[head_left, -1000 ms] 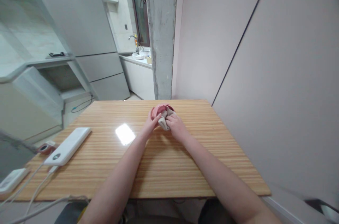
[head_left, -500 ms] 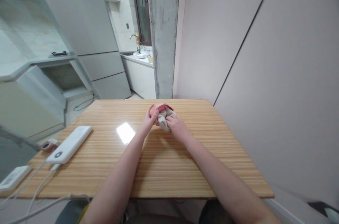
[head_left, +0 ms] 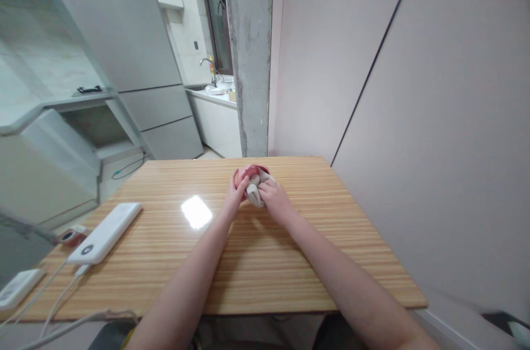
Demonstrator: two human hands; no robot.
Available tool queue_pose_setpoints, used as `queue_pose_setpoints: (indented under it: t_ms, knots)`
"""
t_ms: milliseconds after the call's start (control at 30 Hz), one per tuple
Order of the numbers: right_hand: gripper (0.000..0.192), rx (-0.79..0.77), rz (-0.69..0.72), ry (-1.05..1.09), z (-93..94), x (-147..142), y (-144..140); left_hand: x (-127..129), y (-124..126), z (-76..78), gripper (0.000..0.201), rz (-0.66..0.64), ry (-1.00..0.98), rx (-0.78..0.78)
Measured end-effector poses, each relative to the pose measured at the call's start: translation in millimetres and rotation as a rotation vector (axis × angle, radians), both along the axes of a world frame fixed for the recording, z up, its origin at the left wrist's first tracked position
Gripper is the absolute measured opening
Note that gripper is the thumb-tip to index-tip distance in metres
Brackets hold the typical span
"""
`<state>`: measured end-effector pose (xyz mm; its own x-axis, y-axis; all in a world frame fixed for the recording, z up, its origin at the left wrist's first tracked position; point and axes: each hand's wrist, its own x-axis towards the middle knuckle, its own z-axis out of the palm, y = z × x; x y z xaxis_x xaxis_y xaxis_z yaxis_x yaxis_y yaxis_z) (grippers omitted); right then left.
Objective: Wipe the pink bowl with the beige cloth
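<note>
Head view: a wood-grain table (head_left: 265,272) is seen from above.
Left hand (head_left: 237,193): the side of a pink bowl (head_left: 250,171) is gripped between thumb and fingers.
Right hand (head_left: 274,201): a pale cloth (head_left: 254,196) is held bunched in the fingers, against the bowl's opening.
Pink bowl: it is held near the table's far edge; whether the tabletop is touched cannot be told.
Table's left side: a white power bank (head_left: 108,231) is laid, with a white cable (head_left: 81,271) plugged in.

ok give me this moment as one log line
left hand: grips pink bowl-like object | right hand: holds grey-white cloth at its opening | wood-grain table: white power bank at left
</note>
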<state>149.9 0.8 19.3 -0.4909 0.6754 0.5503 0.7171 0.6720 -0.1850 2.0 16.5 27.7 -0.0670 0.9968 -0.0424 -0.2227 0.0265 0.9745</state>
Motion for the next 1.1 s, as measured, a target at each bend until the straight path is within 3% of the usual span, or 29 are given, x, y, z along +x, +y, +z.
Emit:
queue_pose_setpoints:
  t_ms: [133, 267, 367, 467, 567, 767, 867, 1000, 1100]
  knots:
    - [0.013, -0.054, -0.025, 0.076, -2.2, -1, -1, 17, -6, -4.2, 0.066, 0.038, -0.127, -0.034]
    - [0.016, -0.100, 0.089, 0.017, -5.1, 0, 0, -8, 2, 3.2, 0.049, 0.050, 0.205, 0.045]
    - [0.015, -0.103, 0.100, -0.023, -5.5, -1, 0, -21, 5, 7.6, 0.056, 0.024, 0.386, 0.073]
    - [0.016, -0.098, 0.023, 0.011, -4.0, -4, -3, -8, 0, 2.5, 0.079, -0.001, 0.181, -0.003]
    - [0.018, -0.095, -0.054, 0.095, -3.7, -4, -3, 11, -4, -7.0, 0.077, -0.027, -0.014, -0.015]
    - [0.018, -0.076, 0.075, 0.030, -5.7, 2, 4, -9, 4, -3.6, 0.052, 0.086, 0.219, 0.139]
    - [0.014, -0.073, 0.072, 0.006, -5.1, 4, 4, -12, 6, -4.9, 0.061, 0.084, 0.262, 0.172]
    - [0.019, -0.100, -0.004, 0.094, -7.3, 1, 2, 12, 1, -18.8, 0.089, 0.108, 0.089, 0.094]
    - [0.019, -0.109, -0.001, 0.116, -9.6, 0, 2, 17, -1, -19.9, 0.072, 0.176, 0.120, 0.115]
